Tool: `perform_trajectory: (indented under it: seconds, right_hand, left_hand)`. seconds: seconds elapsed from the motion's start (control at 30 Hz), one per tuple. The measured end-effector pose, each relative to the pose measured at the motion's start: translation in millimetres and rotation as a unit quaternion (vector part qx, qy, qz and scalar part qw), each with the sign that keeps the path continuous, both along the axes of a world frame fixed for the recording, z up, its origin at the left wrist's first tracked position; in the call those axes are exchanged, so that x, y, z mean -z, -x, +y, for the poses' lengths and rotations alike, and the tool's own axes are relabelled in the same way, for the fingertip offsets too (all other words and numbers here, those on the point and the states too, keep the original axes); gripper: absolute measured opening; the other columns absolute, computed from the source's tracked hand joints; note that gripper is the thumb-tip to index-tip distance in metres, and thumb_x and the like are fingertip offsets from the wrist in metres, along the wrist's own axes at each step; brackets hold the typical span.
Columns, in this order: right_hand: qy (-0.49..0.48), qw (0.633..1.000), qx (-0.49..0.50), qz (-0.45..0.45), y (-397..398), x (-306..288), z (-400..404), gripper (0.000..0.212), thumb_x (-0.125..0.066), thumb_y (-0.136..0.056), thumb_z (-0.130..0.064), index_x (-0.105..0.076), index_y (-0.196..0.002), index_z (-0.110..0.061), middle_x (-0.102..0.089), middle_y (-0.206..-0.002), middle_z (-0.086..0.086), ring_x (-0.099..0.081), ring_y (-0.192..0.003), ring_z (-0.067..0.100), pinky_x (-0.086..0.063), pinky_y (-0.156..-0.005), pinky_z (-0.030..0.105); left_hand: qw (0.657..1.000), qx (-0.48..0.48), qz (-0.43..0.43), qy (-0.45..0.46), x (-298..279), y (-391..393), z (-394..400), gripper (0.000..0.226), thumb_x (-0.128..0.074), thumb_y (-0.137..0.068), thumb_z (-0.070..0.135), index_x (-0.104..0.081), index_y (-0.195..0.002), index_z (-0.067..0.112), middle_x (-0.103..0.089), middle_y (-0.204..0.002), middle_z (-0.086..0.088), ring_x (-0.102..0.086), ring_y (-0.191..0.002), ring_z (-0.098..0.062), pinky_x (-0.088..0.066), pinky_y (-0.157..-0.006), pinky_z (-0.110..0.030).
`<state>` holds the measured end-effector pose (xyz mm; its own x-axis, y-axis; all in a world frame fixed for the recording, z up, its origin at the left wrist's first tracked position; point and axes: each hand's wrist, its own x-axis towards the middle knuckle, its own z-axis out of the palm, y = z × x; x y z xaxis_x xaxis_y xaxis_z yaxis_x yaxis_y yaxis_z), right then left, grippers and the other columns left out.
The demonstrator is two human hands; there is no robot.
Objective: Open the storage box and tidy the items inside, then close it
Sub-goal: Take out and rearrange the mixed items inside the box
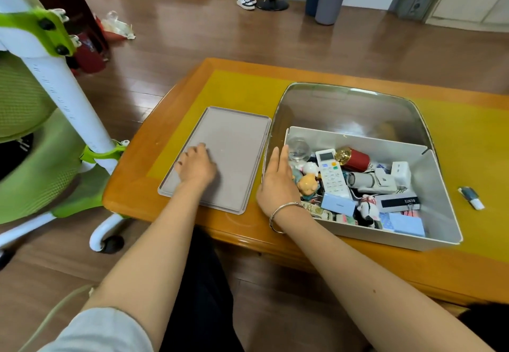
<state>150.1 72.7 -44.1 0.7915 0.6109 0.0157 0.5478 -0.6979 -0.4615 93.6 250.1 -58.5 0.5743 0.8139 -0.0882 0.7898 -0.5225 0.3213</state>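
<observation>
We are looking down at a storage box [429, 230] sitting open on the yellow mat of a wooden desk [176, 120], toward its right half. Its grey lid [234, 142] is lying flat on the desk just to the left of the box, apart from it.

Our left hand [196, 165] is resting on the near part of the lid, palm down, fingers loosely bent against its surface and gripping nothing. Our right hand [276, 178] is lying along the box's left wall with straight fingers held together and pointing away from us; a silver bangle [283, 211] is circling the wrist. We cannot tell whether the palm is touching the wall or only hovering above it.

Inside the box, things are lying jumbled in the near half: a white remote control [332, 172] leaning across the middle, a red tin with a gold cap [354, 157] just behind it, a clear glass ball [298, 148] in the far left corner, a small pig figurine [308, 182] beside our right hand, a pale blue card box [338, 204], a blue notepad [406, 223] by the near wall and a white charger plug [400, 171] toward the right.

On the desk, well to the right of the box, a small blue and white object [471, 197] is lying by itself. A green and white chair [41, 120] is standing to the left of the desk.
</observation>
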Motion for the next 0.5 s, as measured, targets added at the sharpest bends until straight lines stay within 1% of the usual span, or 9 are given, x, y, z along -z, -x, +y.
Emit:
perform_trajectory:
  seconds: [0.13, 0.2, 0.3, 0.4, 0.5]
  right_hand:
    - [-0.024, 0.999, -0.022, 0.040, -5, -6, -4, 0.081, -0.047, -0.092, -0.017, 0.009, -0.149, -0.010, 0.019, -0.156, 0.007, -0.009, -0.145, 0.028, -0.029, -0.112, 0.038]
    - [-0.029, 0.998, -0.042, 0.045, -9, -8, -12, 0.077, -0.043, -0.095, -0.022, 0.010, -0.149, -0.012, 0.018, -0.157, 0.006, -0.005, -0.146, 0.025, -0.019, -0.115, 0.035]
    - [-0.020, 0.997, -0.074, 0.007, -12, -9, -30, 0.071, -0.037, -0.098, -0.037, 0.005, -0.150, -0.013, 0.010, -0.158, 0.005, -0.001, -0.146, 0.021, -0.008, -0.115, 0.030]
    - [0.008, 0.995, -0.085, -0.049, -16, -11, -49, 0.070, -0.031, -0.097, -0.049, -0.004, -0.151, -0.013, 0.001, -0.159, 0.005, -0.003, -0.146, 0.019, -0.006, -0.116, 0.034]
    - [0.028, 0.996, -0.065, -0.061, -25, -13, -65, 0.068, -0.029, -0.097, -0.052, -0.008, -0.151, -0.016, -0.002, -0.159, 0.004, -0.004, -0.146, 0.019, -0.006, -0.119, 0.038]
  left_hand:
    - [0.994, 0.095, 0.045, 0.034, 2, -14, -58, 0.055, -0.044, -0.095, 0.045, -0.028, -0.144, 0.024, -0.025, -0.152, -0.011, -0.022, -0.138, -0.033, -0.020, -0.110, -0.053]
    - [0.988, 0.116, 0.078, 0.059, 9, -15, -79, 0.060, -0.040, -0.095, 0.052, -0.024, -0.146, 0.026, -0.014, -0.157, -0.009, -0.011, -0.143, -0.033, -0.012, -0.113, -0.059]
    - [0.986, 0.116, 0.102, 0.067, 24, -15, -91, 0.064, -0.029, -0.097, 0.054, -0.008, -0.151, 0.028, 0.006, -0.160, -0.008, 0.009, -0.146, -0.033, 0.002, -0.112, -0.062]
    - [0.988, 0.106, 0.104, 0.043, 36, -13, -93, 0.058, -0.018, -0.101, 0.049, 0.001, -0.152, 0.030, 0.012, -0.160, -0.006, 0.015, -0.145, -0.032, 0.007, -0.111, -0.063]
    - [0.990, 0.098, 0.102, 0.020, 43, -11, -89, 0.057, -0.013, -0.101, 0.048, 0.004, -0.152, 0.030, 0.012, -0.160, -0.005, 0.016, -0.145, -0.031, 0.008, -0.109, -0.063]
